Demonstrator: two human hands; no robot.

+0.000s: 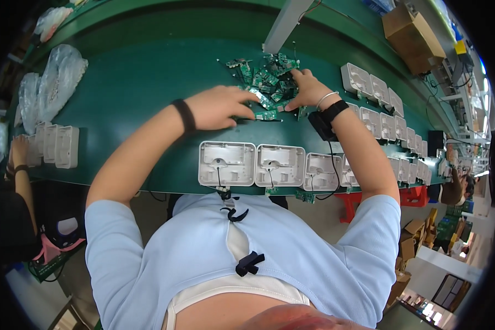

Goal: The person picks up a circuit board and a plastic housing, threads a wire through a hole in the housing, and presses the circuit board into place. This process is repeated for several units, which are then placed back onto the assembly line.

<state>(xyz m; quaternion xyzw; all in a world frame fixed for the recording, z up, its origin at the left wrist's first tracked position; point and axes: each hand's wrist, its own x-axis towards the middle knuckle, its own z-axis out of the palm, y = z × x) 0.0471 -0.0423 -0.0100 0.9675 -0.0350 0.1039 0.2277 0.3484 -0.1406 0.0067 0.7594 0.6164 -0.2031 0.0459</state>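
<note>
Many loose green circuit boards [265, 80] lie heaped on the table [132, 77] between our left grip [217, 108] and our right grip [312, 91], at the left's fingertips and within the right's spread. Both have thumb and fingers apart, clamped on nothing we can see. We judge the step as sorting; next seems to call for pinching one board.

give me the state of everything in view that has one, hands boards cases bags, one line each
circuit boards, loose, heaped together
left hand, open, fingers spread at the heap's left side
right hand, open, thumb and fingers apart at the heap's right side
near-edge white cases, open, insides facing up
black wire, trailing out of the leftmost near-edge case
plastic bags, crumpled
</note>
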